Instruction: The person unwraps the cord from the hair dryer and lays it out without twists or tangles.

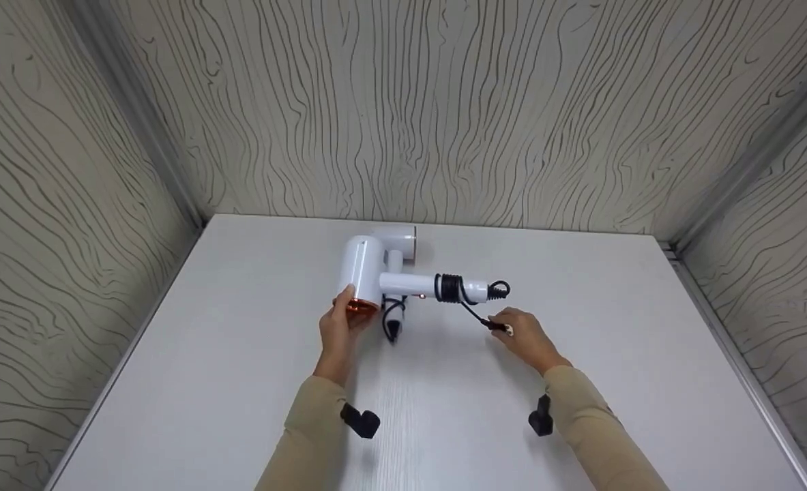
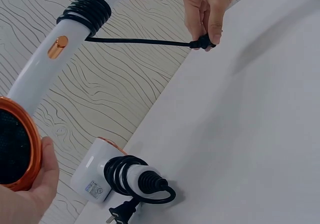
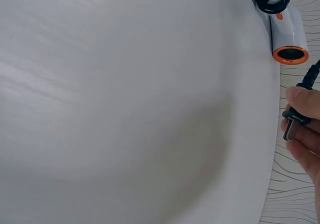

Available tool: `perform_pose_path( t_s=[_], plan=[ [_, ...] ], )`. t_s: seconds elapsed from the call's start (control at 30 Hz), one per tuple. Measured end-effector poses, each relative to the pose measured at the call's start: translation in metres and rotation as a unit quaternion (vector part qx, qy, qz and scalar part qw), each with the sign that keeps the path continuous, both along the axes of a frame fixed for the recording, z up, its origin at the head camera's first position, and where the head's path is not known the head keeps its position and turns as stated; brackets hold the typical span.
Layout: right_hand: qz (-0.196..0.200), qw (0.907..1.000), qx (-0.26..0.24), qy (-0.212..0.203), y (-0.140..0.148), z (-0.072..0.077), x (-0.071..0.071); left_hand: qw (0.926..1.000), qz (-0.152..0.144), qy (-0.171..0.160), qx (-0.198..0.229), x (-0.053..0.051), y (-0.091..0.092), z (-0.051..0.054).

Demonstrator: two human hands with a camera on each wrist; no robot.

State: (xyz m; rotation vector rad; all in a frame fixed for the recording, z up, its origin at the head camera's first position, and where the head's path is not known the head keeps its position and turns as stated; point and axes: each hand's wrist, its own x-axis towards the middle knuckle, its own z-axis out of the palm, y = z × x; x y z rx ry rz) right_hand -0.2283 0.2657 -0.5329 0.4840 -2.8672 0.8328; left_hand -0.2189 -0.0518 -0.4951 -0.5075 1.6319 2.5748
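My left hand (image 1: 337, 334) grips a white hair dryer (image 1: 362, 264) by the copper-rimmed end of its barrel, and the dryer is raised above the table. Its handle points right, with a black cord (image 1: 449, 288) wound round it in several turns. A short free length of that cord runs to the plug (image 1: 497, 326), which my right hand (image 1: 529, 339) pinches between thumb and fingers. Metal prongs on the plug (image 3: 292, 126) show in the right wrist view. Behind the held one, a second white hair dryer (image 1: 396, 240) rests on the table, partly hidden, its cord (image 2: 125, 176) wound too.
Beneath everything is a white table (image 1: 614, 382). A wood-grain patterned panel (image 1: 410, 109) rises along its back edge, and similar panels flank both sides. The second dryer's plug (image 2: 122, 211) hangs beside its handle. Black camera mounts (image 1: 362, 421) sit at both wrists.
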Motion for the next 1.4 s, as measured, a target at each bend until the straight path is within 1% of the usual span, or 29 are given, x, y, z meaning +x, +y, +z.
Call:
perform_pose_path(
  t_s=[0.1, 0.27, 0.37, 0.47, 0.57, 0.63, 0.7, 0.77, 0.87, 0.97, 1.13, 1.27, 1.4],
  plan=[
    [-0.023, 0.9995, -0.015, -0.013, 0.001, -0.003, -0.001, 0.9999, 0.006, 0.003, 0.009, 0.0, 0.001, 0.0],
    [-0.049, 0.9974, -0.048, -0.02, -0.001, -0.008, -0.003, 0.9997, 0.004, 0.013, 0.018, 0.0, 0.002, 0.002],
    [-0.063, 0.9961, -0.057, -0.022, -0.004, -0.01, -0.004, 0.9998, -0.007, 0.017, -0.002, 0.0, 0.003, 0.002],
    [-0.068, 0.9961, -0.053, -0.013, -0.007, -0.012, -0.004, 0.999, -0.018, 0.027, -0.033, 0.0, 0.005, 0.003],
    [-0.07, 0.9964, -0.048, 0.003, -0.009, -0.015, -0.004, 0.9974, -0.027, 0.028, -0.061, 0.001, 0.007, 0.004],
    [-0.071, 0.9963, -0.049, 0.006, -0.01, -0.015, -0.003, 0.9966, -0.032, 0.028, -0.07, 0.001, 0.009, 0.004],
    [-0.072, 0.9961, -0.05, 0.004, -0.011, -0.016, -0.002, 0.9965, -0.036, 0.029, -0.07, 0.002, 0.011, 0.003],
    [-0.076, 0.9957, -0.053, -0.005, -0.012, -0.016, -0.002, 0.9966, -0.037, 0.032, -0.066, 0.003, 0.012, 0.002],
    [-0.091, 0.9934, -0.063, -0.032, -0.013, -0.015, -0.001, 0.9969, -0.039, 0.036, -0.059, 0.003, 0.015, 0.0],
    [-0.104, 0.9898, -0.078, -0.057, -0.014, -0.016, -0.002, 0.997, -0.039, 0.037, -0.056, 0.004, 0.017, 0.0],
    [-0.116, 0.9848, -0.098, -0.084, -0.016, -0.02, -0.004, 0.9971, -0.039, 0.035, -0.055, 0.004, 0.019, 0.0],
    [-0.12, 0.9832, -0.095, -0.1, -0.019, -0.02, -0.005, 0.9968, -0.04, 0.036, -0.06, 0.005, 0.02, -0.002],
    [-0.123, 0.9808, -0.108, -0.105, -0.021, -0.018, -0.005, 0.9963, -0.043, 0.038, -0.064, 0.004, 0.02, -0.003]
  ],
)
